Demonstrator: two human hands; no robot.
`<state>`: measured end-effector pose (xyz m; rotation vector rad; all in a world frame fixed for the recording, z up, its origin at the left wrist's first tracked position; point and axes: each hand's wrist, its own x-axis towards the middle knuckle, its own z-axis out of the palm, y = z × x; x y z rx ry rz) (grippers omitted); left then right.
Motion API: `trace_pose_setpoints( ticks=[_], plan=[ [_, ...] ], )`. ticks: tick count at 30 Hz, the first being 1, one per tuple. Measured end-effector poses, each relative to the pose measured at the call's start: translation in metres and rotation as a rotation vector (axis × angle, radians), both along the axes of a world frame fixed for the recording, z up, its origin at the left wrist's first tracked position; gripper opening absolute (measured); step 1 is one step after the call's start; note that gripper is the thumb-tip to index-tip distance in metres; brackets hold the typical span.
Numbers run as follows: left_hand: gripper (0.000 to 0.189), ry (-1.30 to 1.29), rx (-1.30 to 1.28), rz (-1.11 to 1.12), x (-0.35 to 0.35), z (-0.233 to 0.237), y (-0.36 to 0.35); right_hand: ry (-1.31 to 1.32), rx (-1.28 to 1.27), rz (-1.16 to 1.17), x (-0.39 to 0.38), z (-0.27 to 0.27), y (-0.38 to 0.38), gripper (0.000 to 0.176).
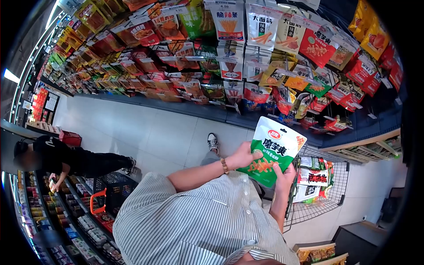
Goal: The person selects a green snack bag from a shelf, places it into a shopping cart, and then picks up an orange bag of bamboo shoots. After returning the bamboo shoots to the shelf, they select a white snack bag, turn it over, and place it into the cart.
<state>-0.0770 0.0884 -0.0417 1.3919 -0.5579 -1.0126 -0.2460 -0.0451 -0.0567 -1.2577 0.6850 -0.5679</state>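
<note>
I hold the green-and-white pack up in front of me, my left hand clamped on its left edge and my right hand pinching its lower right side. The cart stands just past my right hand, with more packs lying in it. Ahead hang rows of snacks, and a person in black stands to my left.

the pouch hides fingers of the left hand and the right hand. from here, the far packets are too small to read.
</note>
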Motion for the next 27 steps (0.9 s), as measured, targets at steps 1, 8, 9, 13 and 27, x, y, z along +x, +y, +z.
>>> trace_pose_setpoints(
  ticks=[1,8,9,13,27],
  plan=[
    [0.024,-0.034,0.009,-0.005,0.001,0.001,-0.001,-0.015,-0.022,0.004,0.0,0.001,0.001,0.022],
    [0.021,-0.052,0.025,-0.045,0.011,0.001,-0.017,0.034,-0.03,-0.099,0.003,0.015,0.005,0.019],
    [0.021,-0.045,0.032,-0.084,0.011,0.002,-0.017,0.027,-0.014,-0.109,0.002,0.014,0.004,0.019],
    [0.019,-0.149,0.006,-0.136,0.015,0.001,-0.018,-0.017,-0.001,-0.152,-0.002,0.004,0.006,0.017],
    [0.017,-0.093,0.01,-0.06,0.015,0.01,-0.014,0.057,-0.127,-0.074,0.006,0.002,0.002,0.019]
  ],
)
